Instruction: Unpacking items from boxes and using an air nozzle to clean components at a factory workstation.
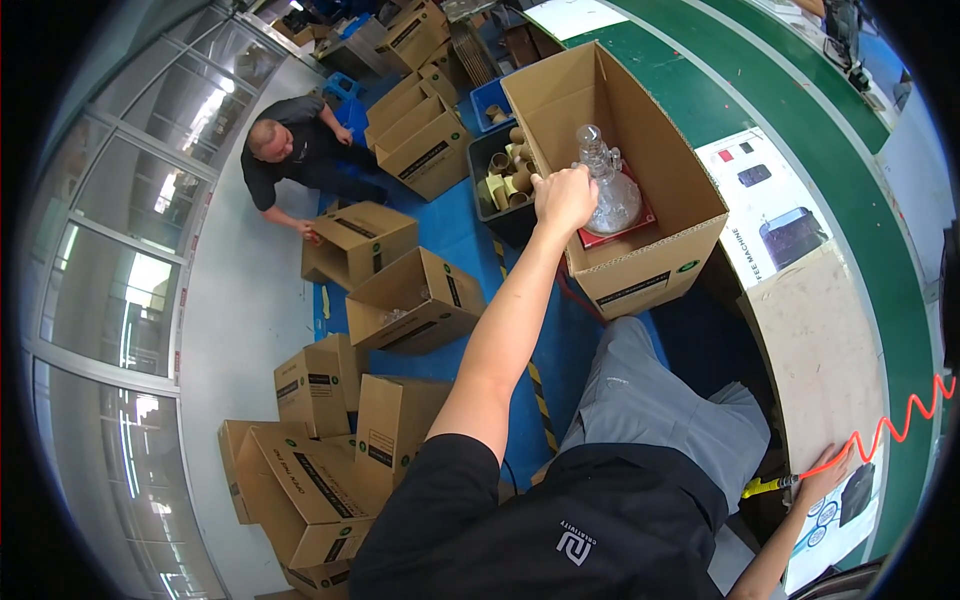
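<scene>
Blue flooring point(572, 330), crossed by a yellow-and-black striped strip point(543, 410), spreads beneath the work. Nearest, the right hand point(825, 472) rests by a pale, flat board point(815, 350), next to a yellow air gun point(765, 487) and its coiled red hose point(905, 420); whether its fingers close on either, I cannot tell. Farther out, the left hand point(565, 200) has its fingers curled over the left rim of a tall, open brown cardboard box point(650, 277). Inside, just beside that hand, a clear, round-bellied glass vessel point(612, 208) stands on a flat red base point(609, 238). Past the box, a black bin point(510, 228) holds brown cardboard tubes point(503, 162). Beyond, to the left, a person in dark clothing point(290, 155) touches another open carton point(385, 242), near a glass-paned wall point(125, 290).
</scene>
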Tool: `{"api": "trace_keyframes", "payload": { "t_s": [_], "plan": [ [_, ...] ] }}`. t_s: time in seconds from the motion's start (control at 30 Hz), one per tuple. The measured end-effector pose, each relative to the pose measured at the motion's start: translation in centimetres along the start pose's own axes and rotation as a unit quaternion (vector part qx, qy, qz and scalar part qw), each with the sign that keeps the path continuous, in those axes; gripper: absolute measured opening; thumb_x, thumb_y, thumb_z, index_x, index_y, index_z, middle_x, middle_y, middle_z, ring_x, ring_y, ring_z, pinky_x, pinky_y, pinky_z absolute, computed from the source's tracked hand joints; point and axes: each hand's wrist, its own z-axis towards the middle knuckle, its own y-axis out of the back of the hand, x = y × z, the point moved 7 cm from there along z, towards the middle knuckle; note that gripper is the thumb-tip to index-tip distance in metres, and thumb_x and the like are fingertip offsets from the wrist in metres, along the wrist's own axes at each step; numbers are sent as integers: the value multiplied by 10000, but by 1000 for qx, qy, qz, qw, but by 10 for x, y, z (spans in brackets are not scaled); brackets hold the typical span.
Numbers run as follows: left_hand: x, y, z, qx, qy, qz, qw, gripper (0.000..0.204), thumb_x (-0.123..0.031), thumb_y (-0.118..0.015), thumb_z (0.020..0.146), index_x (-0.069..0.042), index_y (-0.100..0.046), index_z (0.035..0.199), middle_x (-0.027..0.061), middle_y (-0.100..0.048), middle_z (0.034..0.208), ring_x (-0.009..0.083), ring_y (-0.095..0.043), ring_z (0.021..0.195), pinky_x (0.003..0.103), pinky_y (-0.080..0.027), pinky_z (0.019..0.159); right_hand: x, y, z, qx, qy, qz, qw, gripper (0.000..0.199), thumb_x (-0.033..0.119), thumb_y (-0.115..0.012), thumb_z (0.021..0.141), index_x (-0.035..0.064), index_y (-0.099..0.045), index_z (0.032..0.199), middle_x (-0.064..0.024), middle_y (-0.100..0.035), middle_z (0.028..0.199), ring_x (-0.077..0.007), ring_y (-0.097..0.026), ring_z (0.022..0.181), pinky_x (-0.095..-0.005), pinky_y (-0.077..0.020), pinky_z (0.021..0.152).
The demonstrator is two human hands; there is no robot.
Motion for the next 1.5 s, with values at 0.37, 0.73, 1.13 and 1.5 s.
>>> {"api": "trace_keyframes", "payload": {
  "t_s": [0.37, 0.73, 1.13, 1.5],
  "plan": [
    [2, -2, 0, 11, 4, -3, 1000, 240, -289, -585, 903, -82, -704, 925, 146, -725, 837, 343, -706, 807, 594, -408, 919, -6, -7, -1, 14, -12, -2, 1000, 522, 309, -459, 1033, 41, -398, 1477, -132, -413, 1525, -311, -389, 1392, -421, -281, 1140],
    [-1, -2, 1, 9, -2, 4, 1000, 248, -288, -574, 908, -72, -696, 917, 147, -723, 841, 347, -703, 808, 596, -413, 900, -7, -8, -2, 10, -5, 0, 1000, 510, 289, -472, 1030, 30, -414, 1465, -133, -422, 1516, -304, -382, 1400, -418, -285, 1143],
    [-1, -1, 0, 17, 2, 10, 1000, 245, -286, -575, 909, -71, -689, 938, 154, -722, 849, 355, -701, 818, 585, -409, 898, -8, -8, -2, 7, 3, -1, 1000, 508, 285, -477, 1026, 40, -414, 1467, -131, -411, 1523, -308, -383, 1396, -426, -284, 1139],
    [-2, 1, 0, 17, -1, 12, 1000, 241, -274, -572, 912, -65, -686, 948, 161, -723, 861, 352, -703, 832, 582, -412, 894, -3, -6, -3, 3, 6, -27, 1000, 494, 276, -473, 1028, 60, -420, 1470, -131, -402, 1531, -307, -397, 1388, -438, -286, 1135]
  ]
}}
